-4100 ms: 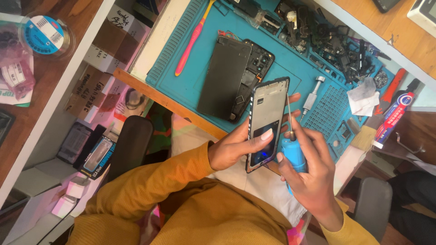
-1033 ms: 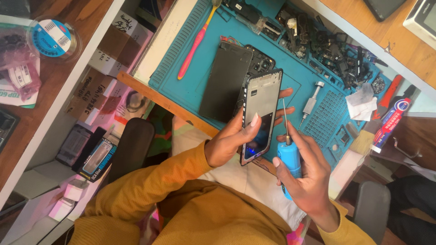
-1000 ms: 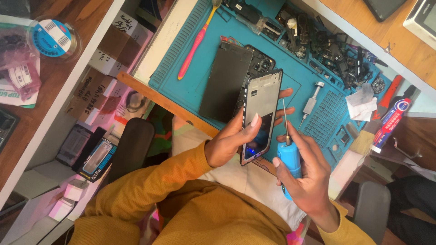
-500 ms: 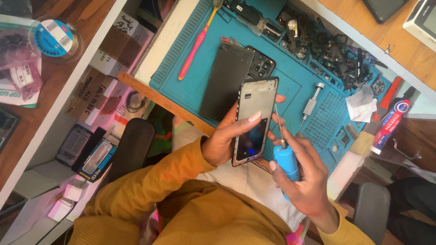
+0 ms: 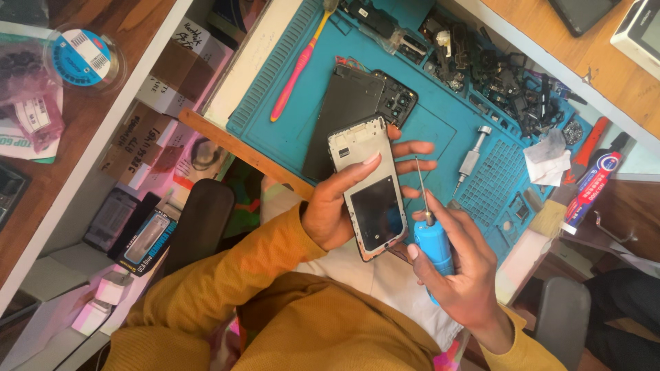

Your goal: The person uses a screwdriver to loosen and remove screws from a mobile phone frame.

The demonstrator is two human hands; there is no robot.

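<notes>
I am holding one blue-handled screwdriver [image 5: 433, 246] in my right hand [image 5: 460, 282], fingers wrapped tight around the handle, its thin shaft pointing up and away from me with the tip just beside my left fingertips [image 5: 412, 150]. My left hand [image 5: 337, 206] is gripping one phone frame [image 5: 368, 185] by its edges, thumb across its face, the long axis running away from me and leaning slightly, so the frame is lying just left of the shaft, nearly parallel to it. Beyond it, on the blue work mat [image 5: 275, 130], one dark back cover [image 5: 344, 117] is lying flat, with one pink toothbrush [image 5: 295, 72] further left and one silver driver handle [image 5: 471, 161] to the right. I am guessing the black heap [image 5: 509, 82] at the far edge is loose phone parts; it is too jumbled to count.
</notes>
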